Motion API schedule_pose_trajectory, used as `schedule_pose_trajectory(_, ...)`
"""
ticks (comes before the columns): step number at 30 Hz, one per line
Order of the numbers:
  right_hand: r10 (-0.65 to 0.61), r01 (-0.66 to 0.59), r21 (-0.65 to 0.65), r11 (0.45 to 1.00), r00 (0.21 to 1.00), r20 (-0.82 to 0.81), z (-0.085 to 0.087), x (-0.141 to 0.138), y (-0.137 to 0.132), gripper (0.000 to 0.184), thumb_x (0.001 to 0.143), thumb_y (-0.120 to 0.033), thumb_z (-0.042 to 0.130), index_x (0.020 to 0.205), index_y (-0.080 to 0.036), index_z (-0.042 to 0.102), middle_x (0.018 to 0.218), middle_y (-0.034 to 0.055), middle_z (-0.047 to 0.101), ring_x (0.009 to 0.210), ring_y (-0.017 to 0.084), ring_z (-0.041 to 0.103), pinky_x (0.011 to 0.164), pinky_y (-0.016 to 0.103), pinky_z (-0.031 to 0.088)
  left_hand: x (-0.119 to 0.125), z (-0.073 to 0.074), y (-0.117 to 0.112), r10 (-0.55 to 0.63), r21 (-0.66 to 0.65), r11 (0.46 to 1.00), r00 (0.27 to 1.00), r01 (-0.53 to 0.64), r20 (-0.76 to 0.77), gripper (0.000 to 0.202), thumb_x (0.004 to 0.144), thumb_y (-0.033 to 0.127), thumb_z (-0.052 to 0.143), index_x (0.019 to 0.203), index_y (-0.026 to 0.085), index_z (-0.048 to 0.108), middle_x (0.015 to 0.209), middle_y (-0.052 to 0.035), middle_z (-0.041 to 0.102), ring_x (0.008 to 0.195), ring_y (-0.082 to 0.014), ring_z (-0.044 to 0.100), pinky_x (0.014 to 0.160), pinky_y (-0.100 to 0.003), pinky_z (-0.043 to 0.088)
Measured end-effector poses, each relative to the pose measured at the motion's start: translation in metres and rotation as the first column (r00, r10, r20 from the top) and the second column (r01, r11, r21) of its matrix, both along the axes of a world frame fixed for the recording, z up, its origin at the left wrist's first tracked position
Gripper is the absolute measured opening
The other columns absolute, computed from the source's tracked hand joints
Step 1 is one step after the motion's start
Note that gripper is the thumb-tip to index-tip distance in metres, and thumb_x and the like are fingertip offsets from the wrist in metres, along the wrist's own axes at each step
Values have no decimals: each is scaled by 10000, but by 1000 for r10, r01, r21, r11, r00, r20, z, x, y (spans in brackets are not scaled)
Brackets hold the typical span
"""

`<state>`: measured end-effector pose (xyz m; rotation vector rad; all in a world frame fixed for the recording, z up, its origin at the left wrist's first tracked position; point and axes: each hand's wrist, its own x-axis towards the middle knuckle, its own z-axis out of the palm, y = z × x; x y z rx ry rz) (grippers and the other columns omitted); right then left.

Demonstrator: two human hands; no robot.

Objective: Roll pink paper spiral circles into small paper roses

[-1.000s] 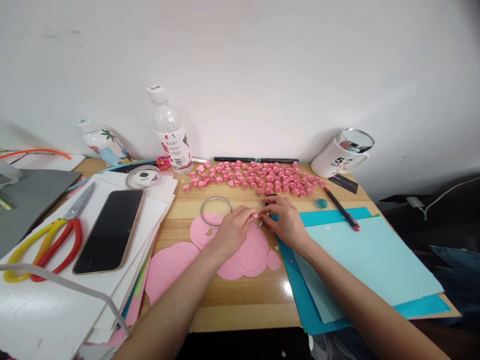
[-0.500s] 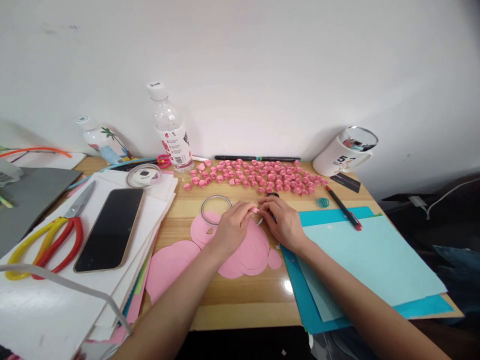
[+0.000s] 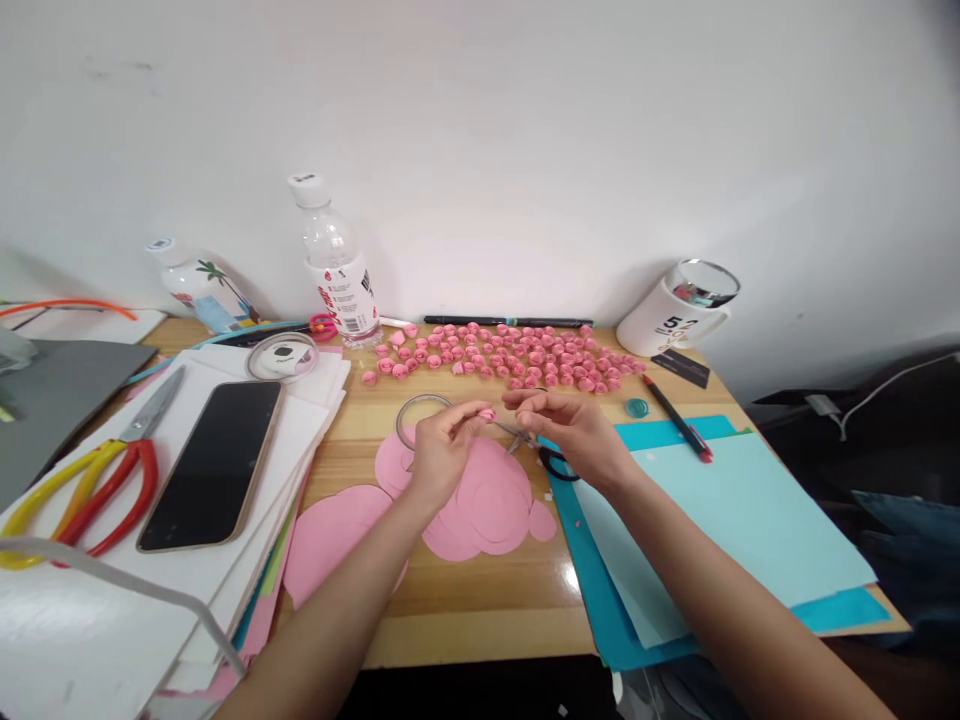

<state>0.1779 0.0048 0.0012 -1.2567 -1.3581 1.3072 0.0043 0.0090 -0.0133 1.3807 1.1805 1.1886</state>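
My left hand [image 3: 446,445] pinches a small rolled pink paper rose [image 3: 487,414] between thumb and fingers, above the cut pink paper circles [image 3: 495,500]. To its right, my right hand [image 3: 566,425] is held up with fingers bent and thumb apart; nothing shows between them. Beneath the right hand lie small scissors with black handles [image 3: 556,465], partly hidden by that hand. A silver ring-shaped roll [image 3: 403,420] rests behind my left hand. Several finished pink paper roses [image 3: 536,355] are spread along the back of the table.
Left of the circles, a phone [image 3: 214,465] and red-and-yellow scissors [image 3: 124,460] lie on stacked paper. A plastic bottle [image 3: 341,270] and a white mug [image 3: 667,315] stand by the wall. Light blue sheets [image 3: 720,530] and a pen [image 3: 679,418] are at right.
My hands have separated: the left keeps the pink paper rose and shifts slightly left, while the right has lifted away from it. More of the black-handled scissors now shows. The view shifted slightly.
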Motion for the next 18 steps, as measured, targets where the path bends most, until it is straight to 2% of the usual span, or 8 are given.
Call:
schedule_pose_trajectory(5,2,-8,-60,998,995,-100,3,-9,3,171,663,-347,736,711,-186,703,1108,75,641,1097,241,557,921,364,403,-3,4,2,-10,-65,998,997,15,82,140,708,200,642,812,170,731,844,-48,745,808,-199,681,768,-292,538)
schedule_pose_trajectory(12,10,-13,-74,997,999,-46,2,-9,6,199,645,-367,746,701,-178,717,1016,74,664,963,215,605,793,315,462,-3,2,4,-52,-101,993,989,67,138,122,658,215,694,764,185,747,794,-42,744,772,-199,675,746,-293,542)
schedule_pose_trajectory(18,29,-34,-66,997,997,-78,1,-10,6,176,643,-350,750,686,-184,714,953,56,696,794,168,632,698,283,490,-1,0,5,-64,-155,983,974,100,218,172,622,284,738,759,181,747,802,-47,741,743,-194,670,707,-292,549)
